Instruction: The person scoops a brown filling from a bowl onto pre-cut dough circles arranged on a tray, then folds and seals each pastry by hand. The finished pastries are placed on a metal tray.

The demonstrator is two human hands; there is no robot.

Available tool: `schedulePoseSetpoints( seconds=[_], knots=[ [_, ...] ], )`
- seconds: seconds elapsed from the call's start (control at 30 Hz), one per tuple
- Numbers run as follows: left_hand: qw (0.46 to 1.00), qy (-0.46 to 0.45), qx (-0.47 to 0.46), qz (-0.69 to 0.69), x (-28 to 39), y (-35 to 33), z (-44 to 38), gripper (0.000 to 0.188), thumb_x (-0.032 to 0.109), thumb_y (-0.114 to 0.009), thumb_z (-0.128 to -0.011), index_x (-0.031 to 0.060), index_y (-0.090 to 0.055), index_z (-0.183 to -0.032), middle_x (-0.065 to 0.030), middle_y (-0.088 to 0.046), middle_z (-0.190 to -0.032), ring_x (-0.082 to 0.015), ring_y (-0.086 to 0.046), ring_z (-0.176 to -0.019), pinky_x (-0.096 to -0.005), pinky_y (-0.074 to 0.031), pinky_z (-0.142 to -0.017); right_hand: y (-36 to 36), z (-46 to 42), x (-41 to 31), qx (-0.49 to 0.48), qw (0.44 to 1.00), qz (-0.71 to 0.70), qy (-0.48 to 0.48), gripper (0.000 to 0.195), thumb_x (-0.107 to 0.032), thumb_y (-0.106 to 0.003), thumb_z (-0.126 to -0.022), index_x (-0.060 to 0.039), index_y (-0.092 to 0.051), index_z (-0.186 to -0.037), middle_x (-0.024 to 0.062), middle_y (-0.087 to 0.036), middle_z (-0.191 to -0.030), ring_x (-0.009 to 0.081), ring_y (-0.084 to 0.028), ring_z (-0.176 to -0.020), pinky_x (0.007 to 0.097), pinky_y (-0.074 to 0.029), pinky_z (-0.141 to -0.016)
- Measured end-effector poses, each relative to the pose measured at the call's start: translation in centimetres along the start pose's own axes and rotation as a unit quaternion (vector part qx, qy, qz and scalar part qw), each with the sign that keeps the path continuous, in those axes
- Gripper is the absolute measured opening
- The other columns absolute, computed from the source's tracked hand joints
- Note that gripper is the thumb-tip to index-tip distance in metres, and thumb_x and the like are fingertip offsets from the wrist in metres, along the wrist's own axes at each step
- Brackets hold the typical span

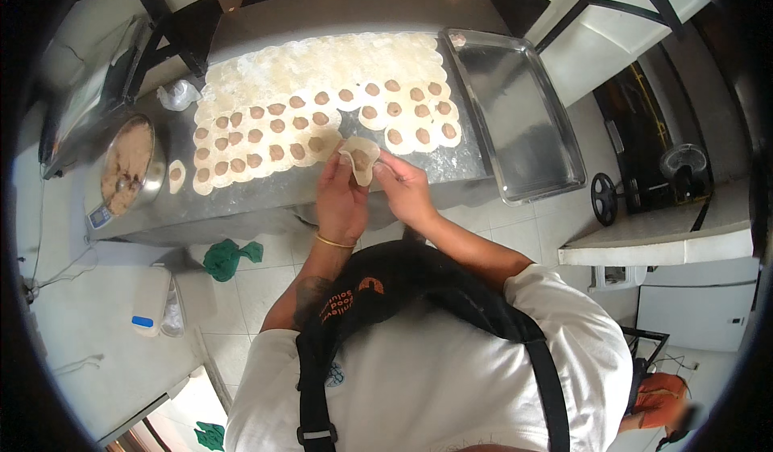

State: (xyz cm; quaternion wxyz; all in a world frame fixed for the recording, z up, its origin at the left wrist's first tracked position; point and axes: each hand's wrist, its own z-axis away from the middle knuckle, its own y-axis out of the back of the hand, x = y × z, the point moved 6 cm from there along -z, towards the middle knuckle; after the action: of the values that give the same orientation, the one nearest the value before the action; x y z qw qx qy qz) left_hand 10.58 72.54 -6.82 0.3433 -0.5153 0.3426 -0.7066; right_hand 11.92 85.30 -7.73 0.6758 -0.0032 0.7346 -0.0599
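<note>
Between both hands I hold a round dough wrapper [360,150] with a lump of brown filling [360,161] on it, its sides curling up. My left hand [341,186] grips its left edge. My right hand [406,187] pinches the right edge with thumb and fingers. Behind them, overlapping dough rounds [314,59] cover much of the dark worktop; the nearer rows bear filling lumps, while the far ones are plain and floury. A gap in these rows lies just beyond my hands. One separate filled wrapper [176,175] sits at the left.
A metal bowl of filling [158,168] stands at the left on a digital scale [99,217], near a crumpled plastic bag [179,95]. A rimmed metal tray [574,177] overhangs the right front edge. Green cloth [223,260] lies on the floor. Another person [661,399] is at lower right.
</note>
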Motion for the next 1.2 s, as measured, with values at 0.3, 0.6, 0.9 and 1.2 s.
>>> schedulePoseSetpoints(
  seconds=[0.3,0.6,0.9,1.2],
  knots=[
    [0.993,-0.021,0.033,-0.113,-2.3,3.8,1.0,0.022,0.008,-0.055,-0.105,0.0001,-0.062,-0.124,-0.0091,-0.068,-0.116,-0.0181,-0.067,-0.103,-0.033,-0.056,-0.091,0.5,0.7,0.6,0.053,0.992,-0.079,-0.087,0.021,-0.013,-0.063,-0.102,0.002,-0.07,-0.115,0.0024,-0.07,-0.098,0.0064,-0.061,-0.087,0.023,-0.05,-0.077],
    [0.994,0.008,0.067,-0.086,2.2,2.5,3.1,0.021,0.007,-0.058,-0.103,0.0,-0.063,-0.123,-0.0091,-0.068,-0.118,-0.0189,-0.066,-0.109,-0.0325,-0.056,-0.092,-1.1,1.9,-1.7,-0.026,0.991,-0.127,-0.027,0.028,0.0,-0.061,-0.1,0.0003,-0.062,-0.128,0.0059,-0.068,-0.105,0.012,-0.063,-0.095,0.0276,-0.053,-0.084],
    [0.985,-0.047,-0.072,-0.15,4.7,0.4,4.3,0.021,0.005,-0.062,-0.1,0.0035,-0.065,-0.121,-0.008,-0.066,-0.125,-0.0188,-0.066,-0.108,-0.0329,-0.058,-0.09,-2.7,2.6,-8.4,-0.036,0.989,0.069,0.123,0.019,-0.003,-0.065,-0.099,0.0016,-0.069,-0.117,0.0063,-0.069,-0.101,0.0124,-0.064,-0.089,0.026,-0.051,-0.08],
    [0.98,-0.094,-0.15,-0.087,5.4,-2.8,3.2,0.013,0.004,-0.061,-0.101,0.0058,-0.063,-0.114,-0.0054,-0.066,-0.123,-0.0172,-0.065,-0.109,-0.033,-0.056,-0.09,-3.3,0.6,-9.5,0.026,0.99,-0.137,0.012,0.015,-0.011,-0.067,-0.098,-0.0013,-0.068,-0.11,0.0,-0.064,-0.084,0.0067,-0.055,-0.069,0.0241,-0.045,-0.064]
  ],
)
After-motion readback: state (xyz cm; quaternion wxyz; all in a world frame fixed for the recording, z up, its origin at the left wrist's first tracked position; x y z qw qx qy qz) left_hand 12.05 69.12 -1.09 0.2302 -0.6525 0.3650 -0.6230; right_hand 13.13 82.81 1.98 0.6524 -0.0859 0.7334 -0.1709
